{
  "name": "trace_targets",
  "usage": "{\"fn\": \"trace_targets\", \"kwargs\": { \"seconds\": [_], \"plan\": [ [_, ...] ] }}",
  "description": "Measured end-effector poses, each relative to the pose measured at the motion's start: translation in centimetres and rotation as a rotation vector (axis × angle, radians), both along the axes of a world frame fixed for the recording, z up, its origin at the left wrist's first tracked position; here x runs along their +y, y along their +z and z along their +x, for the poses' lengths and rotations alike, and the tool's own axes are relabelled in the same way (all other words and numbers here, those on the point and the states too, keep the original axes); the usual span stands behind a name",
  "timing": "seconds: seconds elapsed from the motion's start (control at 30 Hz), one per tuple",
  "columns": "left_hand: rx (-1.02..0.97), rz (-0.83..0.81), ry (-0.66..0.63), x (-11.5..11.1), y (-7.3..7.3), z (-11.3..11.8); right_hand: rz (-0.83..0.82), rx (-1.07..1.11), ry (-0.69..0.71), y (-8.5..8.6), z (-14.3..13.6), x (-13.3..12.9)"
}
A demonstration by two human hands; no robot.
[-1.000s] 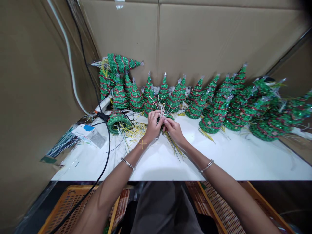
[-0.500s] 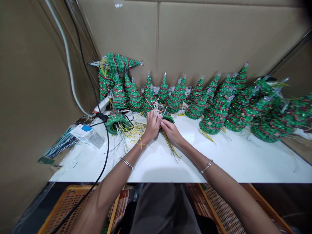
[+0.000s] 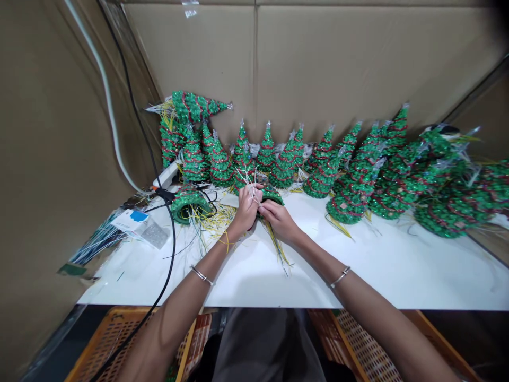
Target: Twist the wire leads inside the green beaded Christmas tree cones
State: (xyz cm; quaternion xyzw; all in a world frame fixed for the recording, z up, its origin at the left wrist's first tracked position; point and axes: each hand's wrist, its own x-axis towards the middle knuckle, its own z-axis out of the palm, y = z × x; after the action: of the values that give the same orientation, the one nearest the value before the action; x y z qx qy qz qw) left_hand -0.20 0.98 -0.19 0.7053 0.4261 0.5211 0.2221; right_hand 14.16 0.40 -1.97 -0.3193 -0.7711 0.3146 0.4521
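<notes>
White thin wires [image 3: 249, 181] were gripped in the left hand [image 3: 248, 206], fingertips of the right hand [image 3: 274, 215] pinching near their lower ends, above a green tinsel tree lying on its side [image 3: 274, 196] on the white tabletop [image 3: 358, 276].

We look from a single camera worn on the head, facing forward and down over both forearms to the white bench [image 3: 382, 270]. The bench lies within arm's reach, the cardboard wall [image 3: 318, 63] stands behind it, and our lap [image 3: 266, 345] shows at the bottom edge.
</notes>
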Motion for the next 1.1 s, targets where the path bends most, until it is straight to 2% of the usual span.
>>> {"fn": "trace_targets", "kwargs": {
  "seconds": [0.2, 0.4, 0.5, 0.7, 0.83, 1.0, 1.1],
  "plan": [
    [-0.031, 0.001, -0.010, 0.3, 0.1, -0.6, -0.146, 0.118, -0.062, -0.1, -0.3, -0.4],
    [-0.009, 0.089, 0.075, -0.2, 1.4, -1.6, -0.317, 0.300, -0.058, -0.6, -0.7, -0.5],
    [-0.129, 0.051, 0.078, -0.1, 1.7, -2.0, -0.343, 0.347, -0.040, -0.7, -0.8, -0.4],
    [-0.546, -0.082, 0.131, 0.8, 1.8, -2.7, -0.346, 0.362, -0.048, -0.6, -0.6, -0.3],
    [-0.663, -0.093, 0.147, 1.2, 1.9, -3.3, -0.290, 0.301, -0.087, -0.6, -0.3, -0.2],
    [-0.886, -0.081, 0.194, 2.2, 1.7, -5.0, -0.265, 0.267, -0.091, -0.6, 0.2, -0.2],
    [-0.835, -0.176, 0.113, 2.4, 1.8, -5.3, -0.241, 0.211, -0.072, -0.5, 0.4, -0.3]
  ]
}}
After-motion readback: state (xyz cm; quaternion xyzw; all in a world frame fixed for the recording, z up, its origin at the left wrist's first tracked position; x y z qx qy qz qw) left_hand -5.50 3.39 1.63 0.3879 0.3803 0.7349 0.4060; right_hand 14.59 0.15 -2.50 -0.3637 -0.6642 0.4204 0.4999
